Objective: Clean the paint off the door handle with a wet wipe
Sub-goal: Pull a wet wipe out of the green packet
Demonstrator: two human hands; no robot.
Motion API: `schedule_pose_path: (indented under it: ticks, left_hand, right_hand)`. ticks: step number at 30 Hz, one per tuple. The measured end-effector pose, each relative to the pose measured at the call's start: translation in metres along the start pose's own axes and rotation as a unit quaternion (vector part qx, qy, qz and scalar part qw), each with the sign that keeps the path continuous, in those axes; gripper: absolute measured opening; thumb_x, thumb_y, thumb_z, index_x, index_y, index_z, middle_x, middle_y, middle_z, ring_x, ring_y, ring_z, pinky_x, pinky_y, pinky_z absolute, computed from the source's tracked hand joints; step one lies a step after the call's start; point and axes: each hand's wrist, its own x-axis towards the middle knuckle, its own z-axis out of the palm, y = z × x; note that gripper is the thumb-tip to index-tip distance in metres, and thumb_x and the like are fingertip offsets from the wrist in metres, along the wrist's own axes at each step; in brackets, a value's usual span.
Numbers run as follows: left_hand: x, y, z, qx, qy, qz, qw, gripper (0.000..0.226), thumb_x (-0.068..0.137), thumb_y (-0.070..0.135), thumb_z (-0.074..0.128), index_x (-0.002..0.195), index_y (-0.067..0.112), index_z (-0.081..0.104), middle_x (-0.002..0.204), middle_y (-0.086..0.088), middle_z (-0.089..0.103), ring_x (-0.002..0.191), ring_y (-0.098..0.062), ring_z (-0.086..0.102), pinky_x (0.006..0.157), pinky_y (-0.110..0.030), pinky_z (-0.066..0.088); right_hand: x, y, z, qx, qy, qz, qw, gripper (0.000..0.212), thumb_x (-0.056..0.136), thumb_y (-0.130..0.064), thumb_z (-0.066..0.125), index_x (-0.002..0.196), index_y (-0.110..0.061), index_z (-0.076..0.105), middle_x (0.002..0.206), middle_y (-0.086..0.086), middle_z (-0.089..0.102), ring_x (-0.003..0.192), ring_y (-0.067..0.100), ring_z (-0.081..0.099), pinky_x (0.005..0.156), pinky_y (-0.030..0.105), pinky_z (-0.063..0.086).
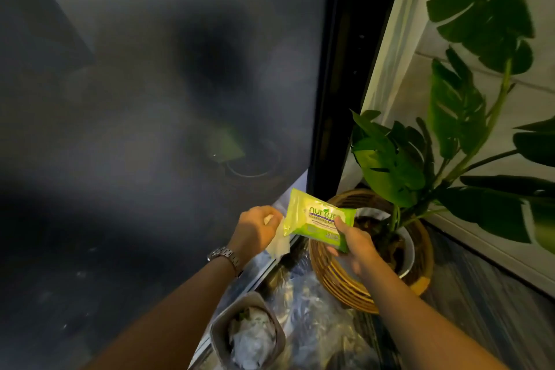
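Pinching the wet wipe [277, 242] in the left hand [255, 230], fingers closed on it, sheet hanging just left of the pack [319, 219]; clamping that pack in the right hand [353, 245]; door handle not showing anywhere, so direction from either hand impossible to tell.

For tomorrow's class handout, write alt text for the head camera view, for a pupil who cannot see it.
A person's left hand pulls a white wet wipe from a green pack held in the right hand, in front of a dark glass door. A potted leafy plant in a wicker basket stands to the right.
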Motion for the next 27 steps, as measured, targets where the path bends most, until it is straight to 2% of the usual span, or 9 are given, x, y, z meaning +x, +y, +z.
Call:
schedule_pose_path:
  ticks: [3, 5, 9, 14, 16, 18, 20, 23, 27]
  left_hand:
    - [0.013, -0.014, 0.007, 0.090, -0.015, 0.033, 0.995, 0.032, 0.086, 0.029, 0.045, 0.095, 0.010, 0.070, 0.101, -0.009, 0.070, 0.095, -0.025, 0.064, 0.085, -0.025, 0.045]
    - [0.022, -0.020, 0.015, 0.144, -0.037, 0.026, 0.989, 0.028, 0.090, 0.022, 0.044, 0.093, 0.010, 0.069, 0.097, -0.008, 0.070, 0.090, -0.023, 0.064, 0.081, -0.023, 0.046]
    - [0.034, -0.038, 0.033, 0.135, -0.045, 0.007, 0.990, 0.021, 0.089, 0.017, 0.047, 0.093, 0.010, 0.066, 0.097, -0.011, 0.069, 0.083, -0.022, 0.061, 0.067, -0.017, 0.037]
    - [0.044, -0.056, 0.056, 0.119, -0.052, 0.037, 0.991, 0.018, 0.087, 0.012, 0.051, 0.094, 0.011, 0.068, 0.098, -0.007, 0.067, 0.078, -0.016, 0.057, 0.060, -0.008, 0.036]
    - [0.049, -0.062, 0.064, 0.123, -0.064, 0.044, 0.989, 0.019, 0.088, 0.012, 0.050, 0.097, 0.011, 0.067, 0.098, -0.005, 0.067, 0.075, -0.014, 0.056, 0.056, -0.002, 0.039]
    - [0.055, -0.067, 0.070, 0.125, -0.071, 0.048, 0.988, 0.020, 0.088, 0.013, 0.050, 0.098, 0.013, 0.067, 0.099, -0.004, 0.067, 0.074, -0.019, 0.059, 0.054, -0.001, 0.038]
    - [0.059, -0.070, 0.074, 0.126, -0.073, 0.051, 0.988, 0.021, 0.088, 0.013, 0.049, 0.099, 0.012, 0.067, 0.097, -0.004, 0.067, 0.071, -0.020, 0.060, 0.053, -0.003, 0.037]
    - [0.062, -0.072, 0.079, 0.125, -0.070, 0.057, 0.988, 0.021, 0.088, 0.012, 0.050, 0.099, 0.010, 0.067, 0.088, -0.004, 0.063, 0.057, -0.011, 0.050, 0.052, -0.003, 0.038]
    - [0.060, -0.073, 0.082, 0.107, -0.069, 0.052, 0.990, 0.022, 0.088, 0.009, 0.049, 0.102, 0.007, 0.065, 0.078, -0.004, 0.058, 0.050, -0.006, 0.043, 0.050, -0.004, 0.038]
  right_hand:
    - [0.023, 0.027, -0.013, 0.028, 0.036, 0.024, 0.999, 0.021, 0.093, -0.015, 0.054, 0.112, -0.006, 0.054, 0.083, 0.009, 0.060, 0.070, 0.020, 0.056, 0.065, 0.035, 0.048]
    - [0.039, 0.048, -0.024, 0.051, 0.075, 0.045, 0.995, 0.029, 0.094, -0.013, 0.053, 0.120, -0.001, 0.051, 0.095, 0.013, 0.059, 0.069, 0.020, 0.054, 0.061, 0.033, 0.046]
    - [0.071, 0.077, -0.041, 0.094, 0.145, 0.083, 0.982, 0.037, 0.095, -0.013, 0.051, 0.128, 0.002, 0.045, 0.110, 0.021, 0.053, 0.067, 0.020, 0.050, 0.050, 0.033, 0.048]
    - [0.109, 0.092, -0.051, 0.101, 0.193, 0.091, 0.972, 0.037, 0.093, -0.012, 0.052, 0.128, 0.000, 0.045, 0.117, 0.021, 0.052, 0.075, 0.024, 0.052, 0.033, 0.023, 0.047]
    - [0.124, 0.096, -0.056, 0.080, 0.218, 0.092, 0.968, 0.028, 0.091, -0.007, 0.054, 0.118, 0.000, 0.048, 0.105, 0.020, 0.053, 0.078, 0.027, 0.052, 0.034, 0.025, 0.049]
    - [0.137, 0.098, -0.063, 0.001, 0.220, 0.085, 0.972, 0.021, 0.090, -0.008, 0.054, 0.109, -0.007, 0.045, 0.108, 0.019, 0.054, 0.092, 0.034, 0.057, 0.066, 0.037, 0.059]
    - [0.149, 0.103, -0.070, -0.139, 0.211, 0.083, 0.964, 0.027, 0.091, -0.015, 0.053, 0.114, -0.006, 0.043, 0.129, 0.025, 0.048, 0.115, 0.040, 0.051, 0.096, 0.047, 0.046]
    - [0.152, 0.105, -0.070, -0.296, 0.280, 0.091, 0.909, 0.059, 0.089, -0.022, 0.058, 0.136, 0.000, 0.028, 0.138, 0.027, 0.035, 0.126, 0.042, 0.038, 0.101, 0.044, 0.035]
    - [0.149, 0.107, -0.069, -0.494, 0.203, 0.018, 0.846, 0.043, 0.095, -0.019, 0.045, 0.137, -0.021, 0.039, 0.142, 0.019, 0.028, 0.127, 0.039, 0.033, 0.102, 0.046, 0.032]
